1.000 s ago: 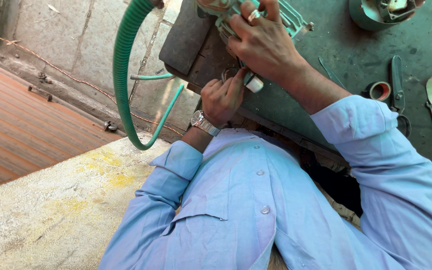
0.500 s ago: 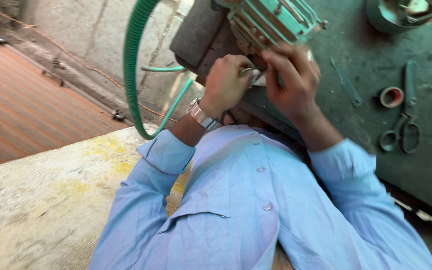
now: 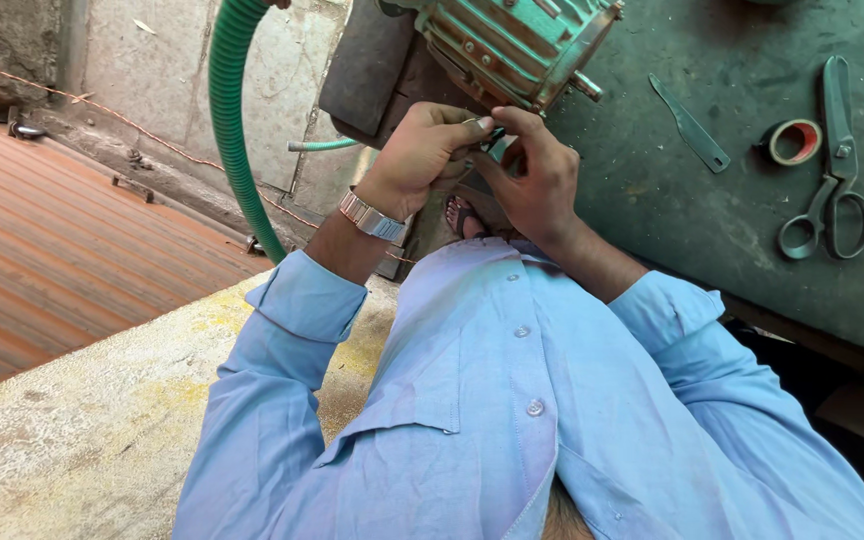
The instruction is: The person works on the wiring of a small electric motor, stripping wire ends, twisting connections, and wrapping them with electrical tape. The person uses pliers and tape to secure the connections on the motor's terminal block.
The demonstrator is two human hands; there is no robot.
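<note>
My left hand (image 3: 422,150), with a metal wristwatch (image 3: 372,216) on it, and my right hand (image 3: 537,180) meet just below a teal finned motor (image 3: 512,40). The fingertips of both pinch a small dark piece (image 3: 488,140) between them; it is too small to tell what it is. The motor rests at the edge of a green worktop (image 3: 712,220) and on a dark block (image 3: 372,60). Both sleeves are light blue.
A ribbed green hose (image 3: 232,130) curves down on the left, beside a concrete wall. On the worktop lie a flat blade tool (image 3: 690,125), a small roll of red tape (image 3: 792,140) and scissors (image 3: 832,190). A sandalled foot (image 3: 462,215) shows below the hands. Corrugated sheeting (image 3: 62,250) lies lower left.
The view has shifted, so the motor and hands sit lower and more central. My right hand came down off the motor to meet my left hand, and both now pinch together.
</note>
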